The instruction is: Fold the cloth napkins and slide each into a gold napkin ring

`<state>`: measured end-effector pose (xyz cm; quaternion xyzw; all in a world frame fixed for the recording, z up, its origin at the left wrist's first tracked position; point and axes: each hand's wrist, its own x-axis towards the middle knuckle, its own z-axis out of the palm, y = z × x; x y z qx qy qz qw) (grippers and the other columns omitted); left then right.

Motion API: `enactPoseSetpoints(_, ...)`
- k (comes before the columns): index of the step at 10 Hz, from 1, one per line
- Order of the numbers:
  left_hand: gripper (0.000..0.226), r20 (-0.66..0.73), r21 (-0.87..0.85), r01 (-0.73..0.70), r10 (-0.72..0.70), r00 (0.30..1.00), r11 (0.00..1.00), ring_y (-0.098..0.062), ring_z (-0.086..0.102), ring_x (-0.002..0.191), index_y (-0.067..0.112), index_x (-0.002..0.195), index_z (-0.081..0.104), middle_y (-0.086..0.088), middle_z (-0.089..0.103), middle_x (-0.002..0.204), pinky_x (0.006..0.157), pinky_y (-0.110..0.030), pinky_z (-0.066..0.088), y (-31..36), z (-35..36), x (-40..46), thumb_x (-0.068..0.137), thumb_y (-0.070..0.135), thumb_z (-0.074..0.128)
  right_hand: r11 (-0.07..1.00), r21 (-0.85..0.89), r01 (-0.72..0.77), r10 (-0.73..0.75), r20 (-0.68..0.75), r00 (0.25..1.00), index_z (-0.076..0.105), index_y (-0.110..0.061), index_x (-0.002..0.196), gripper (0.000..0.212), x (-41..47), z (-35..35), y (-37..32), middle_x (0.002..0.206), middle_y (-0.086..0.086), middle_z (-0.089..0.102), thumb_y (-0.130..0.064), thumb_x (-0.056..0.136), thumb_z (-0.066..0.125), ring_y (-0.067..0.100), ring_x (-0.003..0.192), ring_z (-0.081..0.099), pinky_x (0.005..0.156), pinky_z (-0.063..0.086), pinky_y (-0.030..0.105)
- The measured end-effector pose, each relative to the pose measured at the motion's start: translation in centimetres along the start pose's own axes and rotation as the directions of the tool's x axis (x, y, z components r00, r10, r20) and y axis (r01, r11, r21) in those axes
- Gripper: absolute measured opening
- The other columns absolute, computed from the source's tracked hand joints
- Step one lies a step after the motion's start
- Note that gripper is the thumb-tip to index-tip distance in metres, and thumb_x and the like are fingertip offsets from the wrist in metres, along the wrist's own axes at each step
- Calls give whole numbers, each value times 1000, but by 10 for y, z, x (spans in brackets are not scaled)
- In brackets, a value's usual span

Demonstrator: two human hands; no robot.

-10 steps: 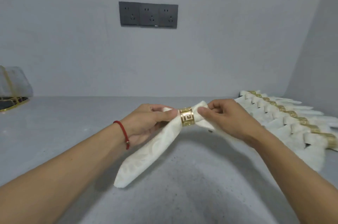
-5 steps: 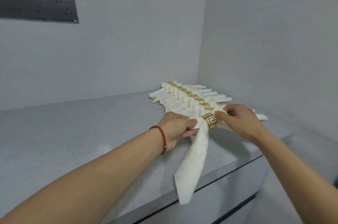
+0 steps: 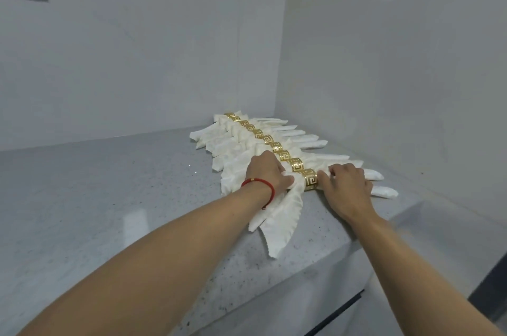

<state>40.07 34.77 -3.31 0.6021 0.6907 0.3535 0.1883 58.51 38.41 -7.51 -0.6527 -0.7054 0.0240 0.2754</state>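
Head view: my left hand point(image 3: 270, 174) and right hand point(image 3: 346, 188) each pinch the napkin point(image 3: 285, 212) on either side of its gold ring point(image 3: 310, 183), set between them on the counter point(image 3: 109, 198); its tail overhangs the edge and could drag it off

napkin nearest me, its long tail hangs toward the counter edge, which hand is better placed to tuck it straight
Left. The left hand sits on the napkin just above that tail, on the left of the gold ring. The right hand is across the ring on the napkin's other end, so it would have to cross over.
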Motion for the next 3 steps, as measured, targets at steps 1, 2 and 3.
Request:
enactPoseSetpoints(1, 22, -15, 3, -9, 9, 1000, 1000, -19, 67, 93, 11, 88, 73, -2, 72, 90, 82, -33, 58, -5, 8, 6, 75, 26, 81, 997, -9, 73, -74, -83, 994, 61, -15, 127, 39, -1, 7, 2, 132, 12, 52, -41, 105, 42, 33, 125, 43, 109, 28, 53)
enactPoseSetpoints(2, 25, -27, -15, -23, 22, 999, 1000, -18, 63, 97, 13, 98, 69, 0, 68, 96, 87, -33, 55, -5, 5, -1, 80, 29, 77, 985, 9, 170, -163, -245, 956, 61, -14, 125, 31, -6, 10, 4, 128, 11, 55, -33, 104, 49, 32, 122, 46, 110, 29, 53)
enactPoseSetpoints(3, 16, -77, -71, -61, 55, 996, 996, -18, 63, 92, 19, 101, 61, 2, 66, 89, 79, -32, 52, -11, -10, -14, 87, 24, 67, 977, 45, 208, -185, -306, 934, 62, -14, 120, 23, -12, 5, 5, 122, 11, 58, -25, 102, 53, 31, 115, 50, 104, 33, 51)
